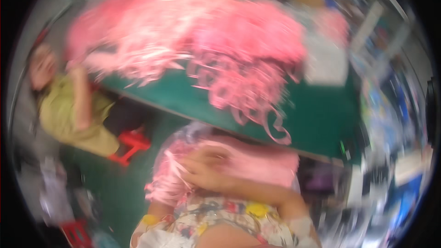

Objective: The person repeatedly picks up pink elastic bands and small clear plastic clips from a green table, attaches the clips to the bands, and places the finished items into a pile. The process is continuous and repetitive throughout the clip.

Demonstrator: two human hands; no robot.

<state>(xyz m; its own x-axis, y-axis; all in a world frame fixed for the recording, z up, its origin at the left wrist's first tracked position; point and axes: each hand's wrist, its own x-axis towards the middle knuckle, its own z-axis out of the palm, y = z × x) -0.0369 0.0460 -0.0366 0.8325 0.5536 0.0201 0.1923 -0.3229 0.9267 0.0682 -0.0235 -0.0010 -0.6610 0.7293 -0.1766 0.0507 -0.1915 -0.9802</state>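
Note:
A bundle of pink strips (266, 158) lies across my lap, its loose ends (161, 179) hanging on the left side. My right hand (204, 167) rests over the bundle, its forearm coming in from the lower right. Motion blur smears its fingers, so whether they grip the strips is unclear. Of my left arm, only a bit of forearm (161, 209) shows below the loose ends; the left hand is hidden among the strips or behind the right hand. In front of me, a large heap of pink strips (183, 23) covers much of the green table (321, 119), with curled ends trailing toward me.
To the left a person in a yellow-green top (76, 115) sits on a red stool (131, 147) by the table. A whitish sheet or bag (326, 64) lies right of the heap. Blurred clutter (390, 170) fills the right side. Another red stool (76, 234) stands lower left.

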